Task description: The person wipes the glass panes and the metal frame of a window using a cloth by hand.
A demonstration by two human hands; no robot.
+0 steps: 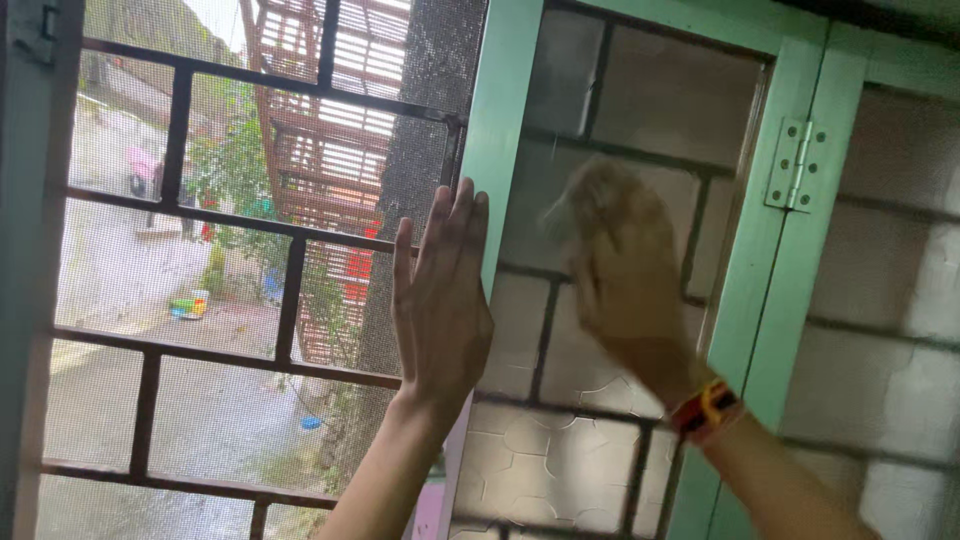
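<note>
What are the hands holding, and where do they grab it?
The left hand holds nothing; its flat palm presses the green window frame. The right hand is blurred against the glass pane; it may bunch a cloth, but that cannot be told.

Quick count: two hands up at the window, the left hand (pixel 440 300) and the right hand (pixel 625 275). One pale green window frame (pixel 497 120), with one metal hinge (pixel 797 165) right of it. One red and yellow wristband (pixel 705 408), below the hinge.
</note>
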